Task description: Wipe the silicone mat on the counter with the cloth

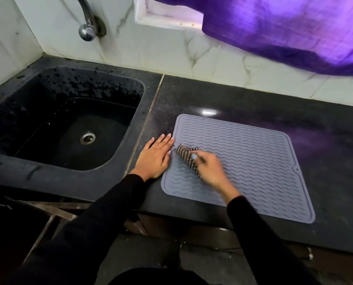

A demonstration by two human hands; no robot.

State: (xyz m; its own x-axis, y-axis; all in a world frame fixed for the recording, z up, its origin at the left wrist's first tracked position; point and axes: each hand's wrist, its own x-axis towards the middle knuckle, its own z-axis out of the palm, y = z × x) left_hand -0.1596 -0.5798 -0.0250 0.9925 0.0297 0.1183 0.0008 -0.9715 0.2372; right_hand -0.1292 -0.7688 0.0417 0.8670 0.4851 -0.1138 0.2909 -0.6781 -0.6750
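silicone mat (253, 161) lies on our table (325, 140), our right hand (211, 169) gripping the checked cloth (186, 156) on it, left hand (156, 156) flat beside its edge.

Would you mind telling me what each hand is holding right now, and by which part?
The right hand grips the bunched checked cloth at its near end. The left hand holds nothing, lying flat beside the mat.

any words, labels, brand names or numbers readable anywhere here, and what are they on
None: no readable text anywhere in this view.
Grey wavy-ridged silicone mat: raised wave pattern only, no logo or lettering visible.
Striped dark-and-light cloth gripped in the right hand: a woven pattern, motion-blurred, no label visible.
Chrome wall tap, black sink and purple curtain: no markings visible.
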